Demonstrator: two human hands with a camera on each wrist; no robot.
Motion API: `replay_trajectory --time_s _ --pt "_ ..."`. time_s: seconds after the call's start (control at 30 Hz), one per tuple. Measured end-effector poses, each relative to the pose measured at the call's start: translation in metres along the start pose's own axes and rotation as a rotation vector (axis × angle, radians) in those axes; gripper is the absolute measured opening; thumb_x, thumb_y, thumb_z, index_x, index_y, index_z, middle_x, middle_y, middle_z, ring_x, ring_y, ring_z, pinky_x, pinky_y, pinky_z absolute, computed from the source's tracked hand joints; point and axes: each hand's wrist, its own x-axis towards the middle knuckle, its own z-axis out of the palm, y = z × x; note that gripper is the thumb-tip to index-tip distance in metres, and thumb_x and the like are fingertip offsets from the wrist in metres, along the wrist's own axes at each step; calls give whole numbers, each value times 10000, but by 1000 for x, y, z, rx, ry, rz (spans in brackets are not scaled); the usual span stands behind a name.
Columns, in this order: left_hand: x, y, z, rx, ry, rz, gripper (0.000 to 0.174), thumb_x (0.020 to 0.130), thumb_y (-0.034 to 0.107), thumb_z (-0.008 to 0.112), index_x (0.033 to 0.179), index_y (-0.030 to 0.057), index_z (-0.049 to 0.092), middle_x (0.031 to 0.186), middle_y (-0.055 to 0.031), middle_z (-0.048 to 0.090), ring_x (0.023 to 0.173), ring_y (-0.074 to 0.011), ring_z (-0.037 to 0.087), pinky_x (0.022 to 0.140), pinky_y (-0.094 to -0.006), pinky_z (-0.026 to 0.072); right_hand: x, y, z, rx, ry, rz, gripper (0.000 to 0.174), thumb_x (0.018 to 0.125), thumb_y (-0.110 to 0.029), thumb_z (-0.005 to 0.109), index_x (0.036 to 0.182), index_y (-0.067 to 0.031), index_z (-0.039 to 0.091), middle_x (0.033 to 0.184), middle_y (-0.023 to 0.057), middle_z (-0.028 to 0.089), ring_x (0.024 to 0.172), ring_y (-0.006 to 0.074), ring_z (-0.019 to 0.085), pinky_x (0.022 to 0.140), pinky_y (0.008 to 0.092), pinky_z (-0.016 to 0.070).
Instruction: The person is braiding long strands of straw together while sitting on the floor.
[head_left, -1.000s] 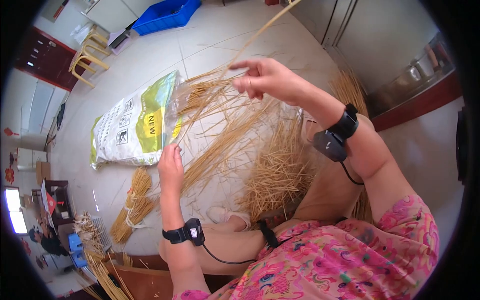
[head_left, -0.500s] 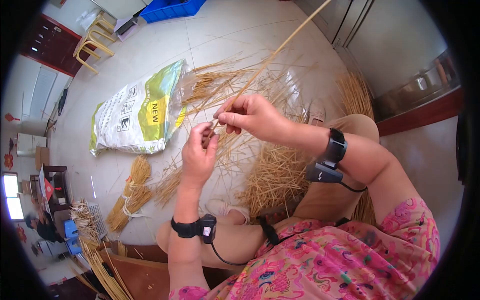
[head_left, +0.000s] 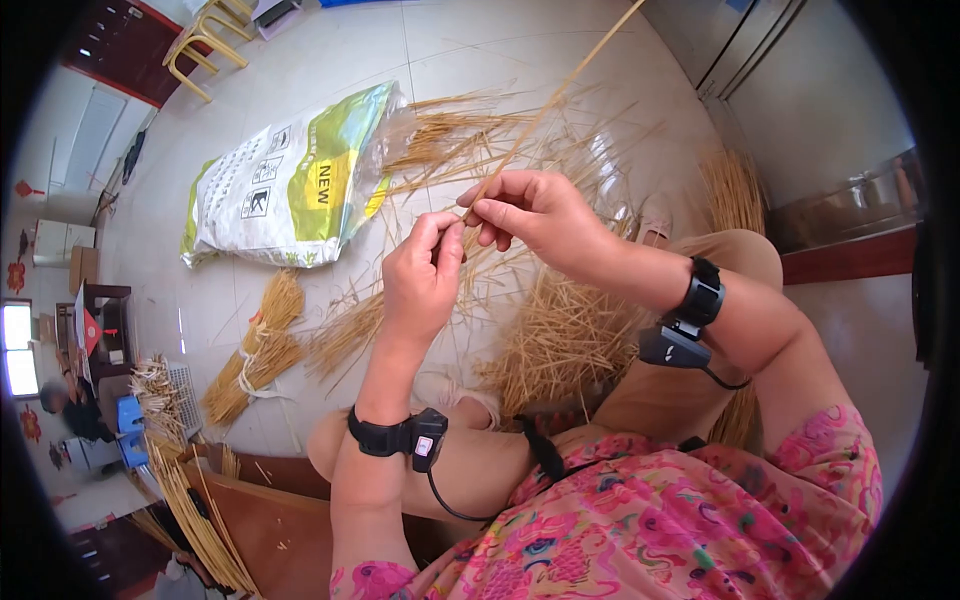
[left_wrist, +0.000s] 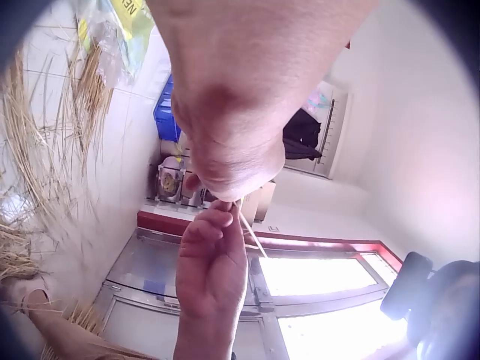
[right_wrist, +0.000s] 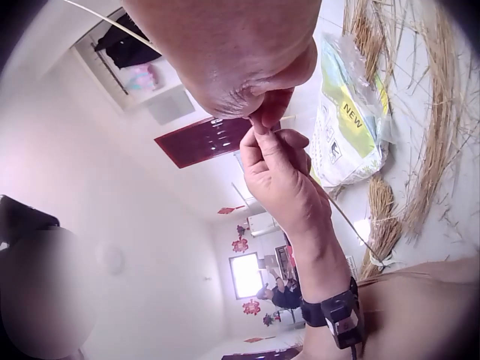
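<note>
A long thin straw stalk [head_left: 560,96] slants up and away from the fingertips of both hands in the head view. My left hand [head_left: 422,280] pinches its near end between thumb and curled fingers. Right beside it, my right hand [head_left: 550,215] holds the stalk between thumb and forefinger, the fingertips of both hands almost meeting. In the left wrist view the right hand [left_wrist: 214,262] reaches up to the stalk, whose pale length [left_wrist: 253,234] runs off behind it. The left hand [right_wrist: 277,176] shows its thumb and bent fingers in the right wrist view.
On the floor lie a white and green bag [head_left: 290,185] with stalks at its mouth, a tied straw bundle [head_left: 255,345] and a heap of cut straw [head_left: 560,335]. More stalks [head_left: 735,190] stand by the cabinet at right. A brown board [head_left: 260,520] is at lower left.
The hands were apart a second ago, the right one farther out along the stalk with its forefinger extended. They have since come together at the stalk's near end. The head view has shifted slightly.
</note>
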Motion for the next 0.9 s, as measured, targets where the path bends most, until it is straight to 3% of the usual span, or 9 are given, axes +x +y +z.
replay_trajectory --time_s 0.1,0.2,0.3,0.7,0.8,0.9 --pt "-1 7 2 0 62 14 81 870 100 585 931 46 595 636 -86 593 524 -164 565 503 -282 437 -4 -2 2 -32 -18 29 169 915 -131 541 986 12 598 761 6 600 667 52 565 568 190 449" --pt "-1 10 1 140 77 81 87 867 74 595 920 8 615 718 -74 625 569 -114 582 523 -241 454 -6 1 4 -35 48 15 157 911 -146 554 954 -3 602 749 -1 594 658 50 559 560 189 442" --pt "0 8 2 224 119 151 94 830 83 618 921 61 611 709 -94 631 570 -244 602 515 -316 470 -6 1 3 -43 53 30 149 905 -157 565 925 -14 599 748 -4 593 658 51 559 558 190 443" --pt "-4 15 9 455 145 259 63 816 86 610 861 83 566 708 -79 610 595 -264 602 494 -352 460 -9 18 11 117 116 -22 114 854 -100 579 855 14 580 752 23 591 640 74 541 570 220 459" --pt "-4 12 12 477 146 305 49 829 95 597 860 86 560 699 -78 606 592 -265 601 492 -352 458 -10 17 14 104 148 -13 98 875 -80 556 918 2 586 756 13 572 633 62 502 581 210 433" --pt "-5 15 12 432 145 233 32 845 100 580 853 84 553 694 -81 605 589 -269 599 492 -358 455 -9 20 13 146 130 -35 98 874 -86 562 914 2 580 760 12 572 639 64 504 585 211 434"
